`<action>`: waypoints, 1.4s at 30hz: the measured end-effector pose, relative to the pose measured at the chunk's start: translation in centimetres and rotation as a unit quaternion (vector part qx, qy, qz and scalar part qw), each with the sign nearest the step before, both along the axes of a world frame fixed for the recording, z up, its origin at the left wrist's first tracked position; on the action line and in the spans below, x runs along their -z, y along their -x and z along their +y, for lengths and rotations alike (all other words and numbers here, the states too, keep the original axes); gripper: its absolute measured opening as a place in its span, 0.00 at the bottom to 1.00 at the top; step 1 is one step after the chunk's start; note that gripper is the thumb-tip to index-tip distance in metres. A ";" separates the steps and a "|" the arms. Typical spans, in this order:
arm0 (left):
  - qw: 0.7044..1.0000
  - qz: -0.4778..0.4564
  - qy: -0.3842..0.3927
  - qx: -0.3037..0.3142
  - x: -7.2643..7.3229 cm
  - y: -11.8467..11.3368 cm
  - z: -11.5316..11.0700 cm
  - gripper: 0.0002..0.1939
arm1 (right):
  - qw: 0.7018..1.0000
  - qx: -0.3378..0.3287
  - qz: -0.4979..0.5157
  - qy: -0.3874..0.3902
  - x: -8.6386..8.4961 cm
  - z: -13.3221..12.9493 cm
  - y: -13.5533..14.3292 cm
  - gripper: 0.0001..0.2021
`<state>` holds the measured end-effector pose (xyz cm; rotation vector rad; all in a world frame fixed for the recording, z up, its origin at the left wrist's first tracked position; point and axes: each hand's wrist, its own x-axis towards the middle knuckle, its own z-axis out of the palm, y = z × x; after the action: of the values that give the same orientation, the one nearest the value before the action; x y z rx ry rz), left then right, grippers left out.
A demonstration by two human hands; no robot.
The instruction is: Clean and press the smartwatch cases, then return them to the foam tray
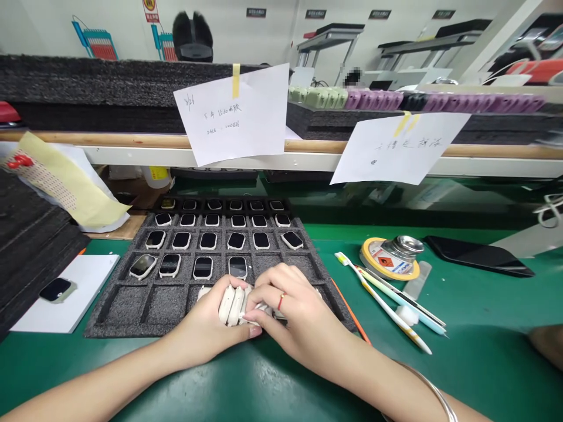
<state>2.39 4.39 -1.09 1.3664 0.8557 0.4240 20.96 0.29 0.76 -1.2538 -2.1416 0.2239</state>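
Note:
Several pale watch cases [232, 305] stand on edge side by side at the front edge of a black foam tray [165, 305]. My left hand [211, 316] is wrapped round their left end, thumb along the near side. From the right, my right hand [288, 302] closes over the other end, its fingers and thumb meeting on the cases and hiding part of them. Rows of square watches with dark screens [208, 241] lie in the tray's compartments behind my hands. Some front compartments hold nothing.
Right of the tray are a toothbrush [387, 305], thin tools, a metal-topped container [391, 258] and a black phone [479, 256]. At left, a watch [57, 290] lies on a white block [88, 299]. A shelf with paper notes [237, 117] crosses behind. Part of another person's arm [545, 343] shows at right.

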 end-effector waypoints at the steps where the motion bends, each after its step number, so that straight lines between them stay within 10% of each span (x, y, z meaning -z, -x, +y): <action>1: 1.000 -0.001 0.002 0.001 0.0 0.0 0.0 0.24 | 1.000 0.006 -0.003 -0.004 0.0 0.0 0.0 0.02; 14: 0.994 0.062 -0.084 -0.027 -0.4 -0.1 -0.2 0.24 | 0.997 0.063 -0.035 -0.037 -0.7 -0.1 -0.1 0.05; 24: 0.994 -0.069 -0.003 -0.085 -2.5 -0.1 -1.8 0.30 | 0.941 0.215 -0.260 -0.031 -3.6 -1.2 -9.6 0.01; 30: 0.991 -0.116 0.005 -0.071 -4.3 -0.5 -2.4 0.36 | 0.998 0.001 -0.054 0.042 -6.4 -3.0 -3.6 0.49; 42: 0.987 -0.160 -0.003 0.000 -7.0 -2.0 -2.2 0.36 | 0.967 -0.102 0.234 -0.020 -3.9 -0.8 0.1 0.47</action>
<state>4.40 2.20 5.88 1.2607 0.5897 0.6286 20.88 -0.47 4.64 -0.8506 -1.8440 0.5091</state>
